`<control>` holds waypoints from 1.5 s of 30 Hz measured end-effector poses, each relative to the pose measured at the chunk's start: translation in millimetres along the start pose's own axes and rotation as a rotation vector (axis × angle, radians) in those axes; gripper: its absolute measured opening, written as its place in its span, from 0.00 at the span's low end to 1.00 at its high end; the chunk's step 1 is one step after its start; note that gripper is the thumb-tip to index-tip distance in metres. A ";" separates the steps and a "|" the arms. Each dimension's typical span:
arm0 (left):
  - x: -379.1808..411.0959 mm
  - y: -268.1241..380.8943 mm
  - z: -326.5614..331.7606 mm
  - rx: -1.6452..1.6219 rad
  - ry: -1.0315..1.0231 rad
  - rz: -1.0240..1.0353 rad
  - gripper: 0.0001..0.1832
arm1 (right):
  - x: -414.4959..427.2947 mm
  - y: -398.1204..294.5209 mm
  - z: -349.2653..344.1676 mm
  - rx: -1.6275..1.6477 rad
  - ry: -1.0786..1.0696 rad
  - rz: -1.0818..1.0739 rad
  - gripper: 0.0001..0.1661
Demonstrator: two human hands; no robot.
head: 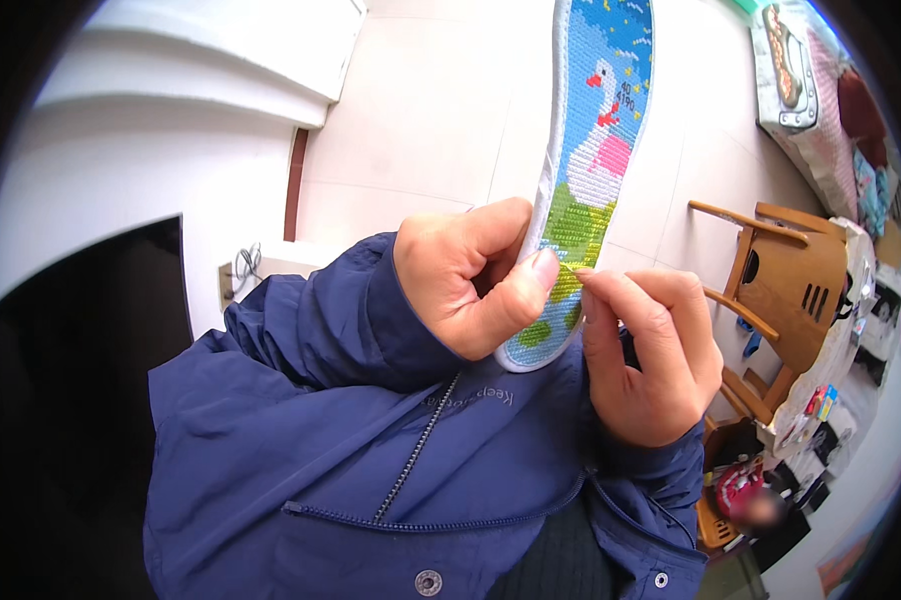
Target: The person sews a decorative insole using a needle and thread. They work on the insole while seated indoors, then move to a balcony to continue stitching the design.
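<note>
An embroidered shoe insole point(597, 161) with a white edge stands lengthwise in front of my chest, its stitched face towards me. The face shows a white goose with a red beak on blue, with green and light blue below. My left hand point(477, 281) grips the insole's left edge near its lower end, thumb on the stitched face. My right hand point(653, 337) is at the right edge, thumb and index finger pinched together at the yellow-green stitches. A short bit of pale yellow thread point(570, 266) shows at those fingertips; whether they hold a needle I cannot tell.
On the right stand a wooden chair point(788, 292) and a table with a patterned cloth point(814, 382) bearing small items. Beyond them a person in red point(739, 487) sits low. A black panel point(90, 420) and white furniture point(195, 67) are at the left, with a cable point(248, 262) nearby.
</note>
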State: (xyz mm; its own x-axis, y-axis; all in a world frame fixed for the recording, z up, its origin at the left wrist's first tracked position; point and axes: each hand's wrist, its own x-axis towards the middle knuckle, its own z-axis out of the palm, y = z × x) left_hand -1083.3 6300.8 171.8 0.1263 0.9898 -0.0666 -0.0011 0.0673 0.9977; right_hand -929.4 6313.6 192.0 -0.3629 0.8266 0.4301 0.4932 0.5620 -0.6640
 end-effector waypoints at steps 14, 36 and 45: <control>142.6 -15.2 -14.5 0.012 -0.006 0.031 0.09 | 112.0 112.3 7.0 0.022 -0.005 -0.182 0.15; 446.1 -2.7 -68.2 -0.054 0.092 0.017 0.11 | 393.9 283.7 7.0 0.055 -0.163 -0.277 0.14; 561.2 12.8 -123.7 -0.079 -0.033 -0.034 0.12 | 498.1 322.9 30.3 0.056 -0.114 -0.115 0.11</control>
State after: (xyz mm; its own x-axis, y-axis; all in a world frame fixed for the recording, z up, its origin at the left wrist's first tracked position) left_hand -1135.2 6872.7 146.0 0.1597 0.9822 -0.0990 -0.0738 0.1119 0.9910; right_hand -974.8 6905.9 173.3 -0.5036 0.7465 0.4349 0.3993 0.6475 -0.6490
